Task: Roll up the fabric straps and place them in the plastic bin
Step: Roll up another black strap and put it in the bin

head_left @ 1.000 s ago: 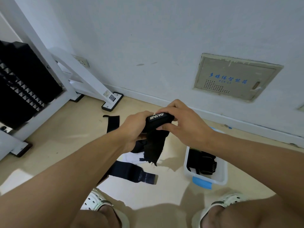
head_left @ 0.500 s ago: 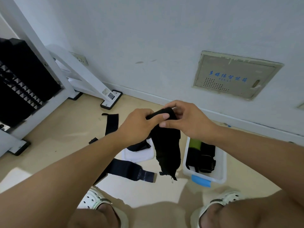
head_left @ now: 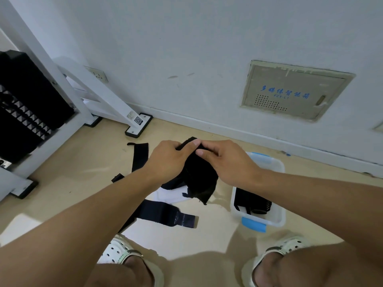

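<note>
While both hands meet in front of me at mid-frame, the left hand (head_left: pixel 167 160) and the right hand (head_left: pixel 226 160) each pinch the top edge of a black fabric strap (head_left: pixel 199 179), thumbs and fingertips closed on the cloth. The grip on either side is therefore clamped on this strap, and the two thumbs nearly touch at its upper fold. The strap hangs down from the hands in a loose, crumpled length; its ragged lower corner ends above the floor (head_left: pixel 72 168), between a white lid-like sheet (head_left: pixel 167 196) and the plastic bin (head_left: pixel 275 221).

The bin is translucent white with blue handles and stands on the floor to my right, just beside the right forearm. Inside it lie dark items (head_left: pixel 251 205), probably rolled straps, though I cannot make out their form clearly. A second strap (head_left: pixel 165 214), dark navy with a glossy tab at its end, lies flat on the floor below the hands, partly hidden by the left forearm. A third black strap (head_left: pixel 139 156) lies farther back on the floor, near the foot of a white metal frame (head_left: pixel 103 96). A beige wall panel (head_left: pixel 294 91) with blue lettering is set in the wall above the bin. White perforated clogs (head_left: pixel 118 252) show at the bottom edge.
</note>
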Available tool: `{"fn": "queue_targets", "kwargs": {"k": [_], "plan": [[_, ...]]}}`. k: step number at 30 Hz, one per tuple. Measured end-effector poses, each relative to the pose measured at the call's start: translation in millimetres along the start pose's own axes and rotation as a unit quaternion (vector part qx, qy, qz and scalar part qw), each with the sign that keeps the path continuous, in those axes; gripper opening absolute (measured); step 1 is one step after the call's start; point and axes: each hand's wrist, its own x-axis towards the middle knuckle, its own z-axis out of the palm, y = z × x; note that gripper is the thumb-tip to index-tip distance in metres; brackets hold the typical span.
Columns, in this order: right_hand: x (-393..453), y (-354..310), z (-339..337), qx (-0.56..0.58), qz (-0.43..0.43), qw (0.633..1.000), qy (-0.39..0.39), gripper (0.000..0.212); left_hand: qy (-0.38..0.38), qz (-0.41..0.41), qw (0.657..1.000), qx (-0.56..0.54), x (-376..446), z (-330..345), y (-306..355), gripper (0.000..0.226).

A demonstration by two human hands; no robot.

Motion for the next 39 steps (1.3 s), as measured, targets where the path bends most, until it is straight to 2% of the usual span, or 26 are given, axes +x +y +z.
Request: {"fn": "queue_targets", "kwargs": {"k": [2, 4, 6, 9, 12, 17, 21, 27, 28, 31, 33, 37, 39], "plan": [[0.5, -1.2, 0.3, -0.022, -0.003, 0.999, -0.033, 0.021, -0.007, -0.024, 1.000, 0.007, 0.1, -1.9, -2.0, 0.065], [-0.6, -2.8, 1.4, -0.027, 0.002, 0.997, -0.073, 0.019, -0.018, -0.046, 0.999, -0.007, -1.6, -3.8, -1.7, 0.061], [-1.7, -6.5, 2.5, -0.014, 0.001, 0.995, -0.096, 0.034, -0.043, -0.069, 0.995, -0.050, -2.6, -6.3, -0.3, 0.055], [-2.8, -10.2, 1.4, 0.007, -0.001, 0.996, -0.092, 0.055, -0.087, -0.100, 0.979, -0.158, -2.8, -9.2, 1.4, 0.049], [-5.6, -14.4, -3.1, -0.014, 0.005, 0.996, -0.091, 0.094, -0.084, -0.119, 0.961, -0.235, -5.3, -10.9, 5.8, 0.044], [-9.8, -22.8, 3.8, -0.023, -0.023, 0.998, -0.048, 0.112, -0.089, -0.139, 0.939, -0.302, -11.5, -11.2, 13.1, 0.040], [-4.3, -22.4, -1.2, 0.007, -0.038, 0.999, -0.020, 0.109, -0.122, -0.150, 0.924, -0.330, -13.1, -14.8, 20.0, 0.040], [0.8, -11.2, -12.6, 0.014, -0.098, 0.995, -0.010, 0.074, -0.138, -0.144, 0.932, -0.304, -13.8, -12.5, 24.4, 0.042], [1.7, -9.6, -12.2, 0.012, -0.112, 0.994, 0.004, 0.070, -0.138, -0.149, 0.930, -0.307, -13.4, -11.3, 24.5, 0.048], [3.3, -4.9, -12.4, -0.008, -0.130, 0.991, 0.032, 0.059, -0.172, -0.165, 0.917, -0.319, -13.1, -6.7, 22.2, 0.085], [3.3, -4.6, -13.6, -0.039, -0.125, 0.991, 0.029, 0.056, -0.171, -0.155, 0.925, -0.301, -14.8, -3.7, 22.3, 0.093], [4.3, -11.6, -14.7, -0.110, -0.070, 0.991, 0.016, 0.061, -0.053, -0.097, 0.965, -0.236, -15.3, -0.6, 23.3, 0.071], [6.8, -15.2, -20.0, -0.098, -0.031, 0.994, 0.033, 0.063, -0.050, -0.027, 0.985, -0.161, -13.0, -3.7, 21.1, 0.060]]}}
